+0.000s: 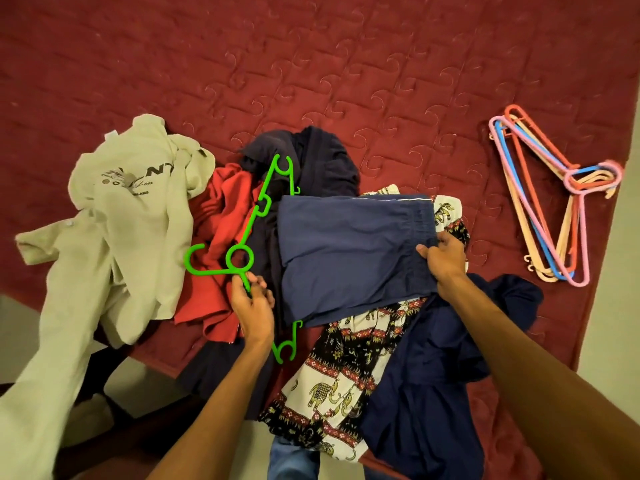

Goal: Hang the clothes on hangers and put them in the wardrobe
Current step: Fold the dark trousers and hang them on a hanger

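- Blue shorts (pixel 353 251) on top of the clothes heap at the near edge of the bed, waistband side gripped by the right hand (pixel 443 258), fingers curled onto the cloth.
- Green hanger (pixel 258 216) just left of the shorts, pinched at its neck below the ring between thumb and fingers of the left hand (pixel 251 303). Both arm tips showing above and below the shorts, crossbar hidden under them.
- Judged as the step in hand: getting the shorts onto this hanger. Not yet clear whether draped over the bar or only lying across it.
- Nothing seen fully hung and no wardrobe in view, so seemingly near the start.
- Waiting in the heap: beige printed shirt (pixel 131 209) trailing off the bed at left, red garment (pixel 221 216) beneath the hanger, dark navy piece (pixel 325 157) behind, elephant-print garment (pixel 346 368) under the shorts, another navy garment (pixel 433 393) at right.
- Spare hangers (pixel 554 271), pink, blue, orange and cream, nested in one bunch well apart to the right.
- Underneath everything, a dark red quilted bedspread (pixel 311 64) with a stitched swirl pattern.
- Pale floor (pixel 609 306) past the bed's right edge and below at left.
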